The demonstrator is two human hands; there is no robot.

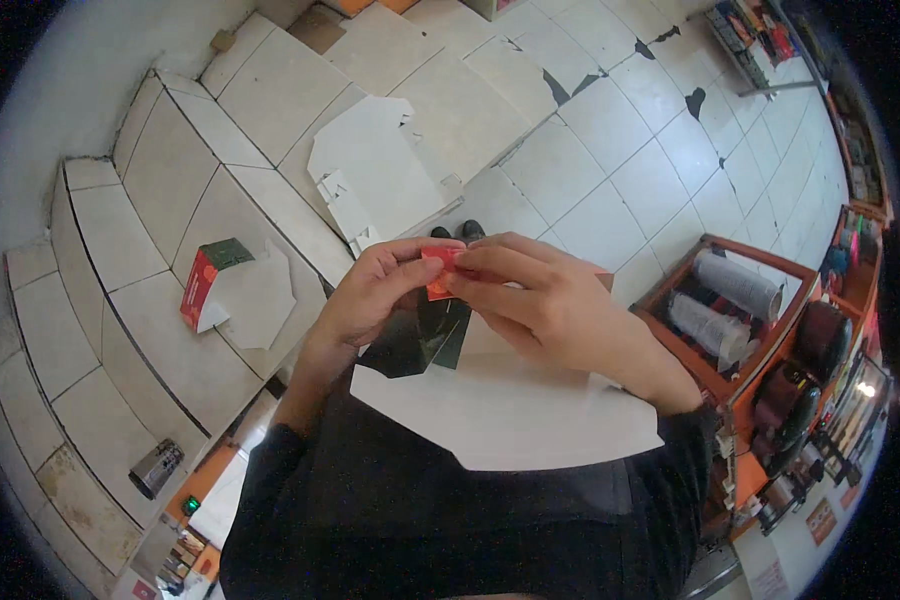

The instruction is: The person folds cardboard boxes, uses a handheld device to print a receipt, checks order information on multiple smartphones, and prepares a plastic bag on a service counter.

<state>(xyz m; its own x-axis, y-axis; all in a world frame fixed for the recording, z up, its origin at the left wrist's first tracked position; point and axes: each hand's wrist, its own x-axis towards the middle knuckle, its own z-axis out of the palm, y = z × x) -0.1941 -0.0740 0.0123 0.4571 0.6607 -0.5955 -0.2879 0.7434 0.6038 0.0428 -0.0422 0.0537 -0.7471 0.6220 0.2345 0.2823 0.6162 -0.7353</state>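
Note:
A partly folded cardboard box [510,425], white inside with red and dark green printed outside, is held in front of my body. Its large white flap spreads toward my dark shirt. My left hand [365,295] pinches the red corner tab with thumb and index finger. From the other side, my right hand [550,290] has its fingers bent over the same red tab, thumb side close to my left fingertips. Part of the box lies hidden under my right hand and wrist.
On the tiled steps at left lie a flat white cardboard blank [370,165] and a red-and-green folded cardboard piece [232,290]. A dark tumbler [157,468] is at lower left. An orange-framed case [695,300] with wrapped rolls stands at right. My shoes [470,230] show beyond my hands.

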